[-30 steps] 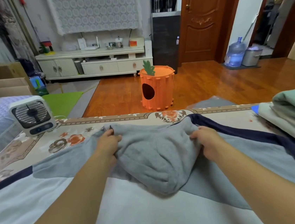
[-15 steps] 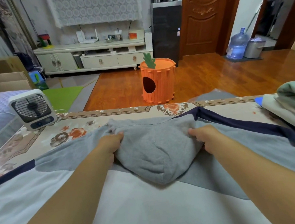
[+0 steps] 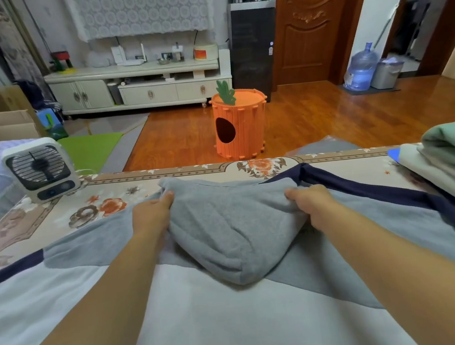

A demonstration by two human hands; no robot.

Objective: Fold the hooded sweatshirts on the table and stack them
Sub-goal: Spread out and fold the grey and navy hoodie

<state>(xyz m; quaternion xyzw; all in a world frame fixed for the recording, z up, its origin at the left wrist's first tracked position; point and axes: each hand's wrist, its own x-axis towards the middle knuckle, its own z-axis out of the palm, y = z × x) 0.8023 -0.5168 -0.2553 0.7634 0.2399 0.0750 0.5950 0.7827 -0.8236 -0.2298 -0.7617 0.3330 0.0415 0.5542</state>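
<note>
Sweatshirt [image 3: 238, 327] cut off below, left hand [image 3: 151, 213] and right hand [image 3: 313, 205] gripping hood [image 3: 232, 228]

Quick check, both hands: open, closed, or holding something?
Left hand: closed, gripping the grey hood's left edge.
Right hand: closed, gripping the hood's right edge.
</note>
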